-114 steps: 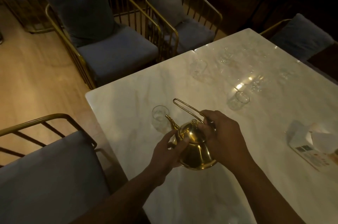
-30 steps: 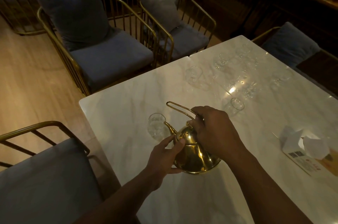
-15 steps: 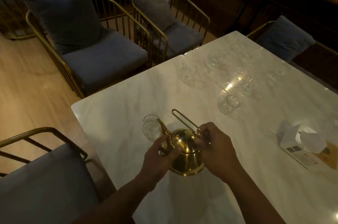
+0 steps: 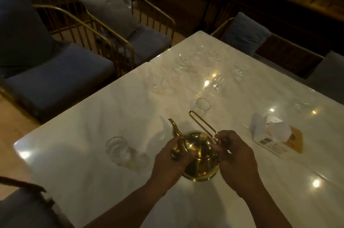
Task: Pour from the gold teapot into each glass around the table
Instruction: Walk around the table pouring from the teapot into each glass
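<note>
The teapot (image 4: 201, 155) is upright at the near end of the counter (image 4: 89, 116), its base on the marble or just above it; from here I cannot tell which. Both hands are on it. The left hand (image 4: 171, 162) is curled round the pot's left side at the root of the spout, and the right hand (image 4: 236, 157) pinches the foot of the long wire handle, which sticks up and away from the pot. The spout points away and a little left, over bare marble, so nothing is being poured. One glass (image 4: 117, 148) stands just left of the teapot, and a second glass (image 4: 202, 106) stands just beyond it, past the tip of the handle. More glasses (image 4: 155, 81) sit well beyond the pot towards the far end, hard to count in this dim light. I would say the person is between pours, readying the pot for the next glass. The second glass looks the likelier target, since the spout leans that way. The next move calls for lifting the pot clear, bringing the spout tip over that rim, then tipping slowly by the handle while the left hand steadies the body. That thin spout needs careful aim.
</note>
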Motion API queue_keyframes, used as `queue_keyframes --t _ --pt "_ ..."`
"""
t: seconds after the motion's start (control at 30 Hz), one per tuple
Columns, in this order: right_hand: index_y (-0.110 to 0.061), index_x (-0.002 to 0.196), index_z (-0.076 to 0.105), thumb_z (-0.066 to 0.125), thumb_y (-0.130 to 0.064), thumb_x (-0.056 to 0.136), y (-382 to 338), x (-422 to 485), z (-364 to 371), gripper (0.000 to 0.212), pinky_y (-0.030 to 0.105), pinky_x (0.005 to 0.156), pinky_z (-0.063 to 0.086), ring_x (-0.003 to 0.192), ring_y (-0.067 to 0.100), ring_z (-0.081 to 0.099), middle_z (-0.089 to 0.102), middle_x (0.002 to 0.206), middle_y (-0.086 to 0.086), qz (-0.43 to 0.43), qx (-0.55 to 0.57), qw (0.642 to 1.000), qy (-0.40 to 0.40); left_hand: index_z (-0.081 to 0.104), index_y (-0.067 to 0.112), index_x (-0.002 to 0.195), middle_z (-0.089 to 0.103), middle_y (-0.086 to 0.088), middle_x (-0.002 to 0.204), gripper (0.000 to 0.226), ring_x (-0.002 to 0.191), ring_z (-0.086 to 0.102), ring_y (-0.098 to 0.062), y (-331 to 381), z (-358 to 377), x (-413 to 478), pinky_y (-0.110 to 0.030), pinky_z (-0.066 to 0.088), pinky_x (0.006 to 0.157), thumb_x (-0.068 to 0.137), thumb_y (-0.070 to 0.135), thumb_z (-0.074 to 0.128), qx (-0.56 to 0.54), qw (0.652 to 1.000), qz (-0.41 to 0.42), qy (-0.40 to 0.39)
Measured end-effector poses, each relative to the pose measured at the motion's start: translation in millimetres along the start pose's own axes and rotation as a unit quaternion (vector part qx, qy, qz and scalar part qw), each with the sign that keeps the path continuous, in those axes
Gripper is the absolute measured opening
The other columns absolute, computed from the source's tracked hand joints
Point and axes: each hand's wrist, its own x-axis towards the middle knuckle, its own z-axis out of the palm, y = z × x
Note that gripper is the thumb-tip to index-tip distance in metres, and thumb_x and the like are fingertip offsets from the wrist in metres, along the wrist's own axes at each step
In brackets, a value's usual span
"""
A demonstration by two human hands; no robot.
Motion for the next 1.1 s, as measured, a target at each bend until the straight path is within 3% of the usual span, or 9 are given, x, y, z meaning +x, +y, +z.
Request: queue_keyframes --t 0.17,0.27,0.37,0.47,0.63,0.8,1.1 --pt "-0.031 0.097 0.061 0.071 -0.007 0.089 24.1 26.8 -29.8 0.027 0.025 0.067 0.047 0.086 0.005 0.063 0.067 0.086 -0.012 0.040 -0.005 0.997 0.059 0.046 0.053 0.120 0.046 0.036 0.097 0.052 0.089 0.045 0.014 21.2 43.1 38.3 -0.007 0.038 0.068 0.076 0.048 0.074 0.017 0.998 -0.016 -0.062" --pt "-0.029 0.103 0.060 0.070 -0.006 0.090 34.3 44.8 -45.7 0.027 0.021 0.066 0.043 0.086 0.013 0.062 0.065 0.087 -0.012 0.046 -0.016 0.995 0.082 0.048 0.052 0.121 0.048 0.034 0.096 0.052 0.087 0.046 0.013 30.2 65.2 62.6 -0.009 0.040 0.070 0.076 0.051 0.073 0.038 0.994 -0.015 -0.100" --pt "-0.022 0.113 0.063 0.068 -0.007 0.092 42.4 63.7 -56.4 0.026 0.020 0.065 0.040 0.086 0.014 0.059 0.063 0.087 -0.010 0.061 -0.036 0.994 0.087 0.051 0.052 0.122 0.046 0.032 0.097 0.054 0.096 0.050 0.000 29.3 84.8 87.0 -0.028 0.054 0.086 0.073 0.056 0.073 0.036 0.991 -0.031 -0.125" --pt "-0.016 0.120 0.064 0.067 -0.009 0.093 47.2 81.6 -62.5 0.028 0.023 0.071 0.042 0.087 0.012 0.055 0.061 0.089 -0.008 0.060 -0.068 0.992 0.088 0.054 0.061 0.099 0.047 0.033 0.097 0.033 0.102 0.052 -0.006 28.7 98.9 105.1 -0.042 0.056 0.090 0.074 0.053 0.073 0.018 0.989 -0.050 -0.141" --pt "-0.013 0.126 0.065 0.067 -0.011 0.094 47.1 109.2 -69.5 0.032 0.025 0.083 0.041 0.095 0.015 0.060 0.069 0.108 0.003 0.043 -0.116 0.989 0.077 0.054 0.063 0.093 0.054 0.021 0.105 0.031 0.105 0.058 -0.014 34.0 112.9 123.0 -0.035 0.061 0.074 0.072 0.055 0.075 -0.012 0.985 -0.085 -0.147" --pt "-0.015 0.130 0.065 0.066 -0.015 0.095 42.7 129.7 -76.7 0.035 0.022 0.085 0.040 0.105 0.021 0.065 0.071 0.116 0.004 0.038 -0.140 0.988 0.057 0.055 0.056 0.103 0.063 0.000 0.121 0.042 0.107 0.061 -0.023 42.3 120.3 133.5 -0.036 0.061 0.071 0.067 0.056 0.078 -0.028 0.979 -0.142 -0.141" --pt "-0.014 0.130 0.065 0.066 -0.015 0.096 36.4 160.2 -78.1 0.035 0.025 0.083 0.039 0.102 0.025 0.064 0.071 0.114 0.006 -0.021 -0.196 0.980 0.038 0.057 0.048 0.107 0.061 -0.005 0.127 0.053 0.106 0.063 -0.026 45.3 122.9 146.1 -0.035 0.061 0.062 0.060 0.055 0.081 -0.082 0.970 -0.186 -0.134"
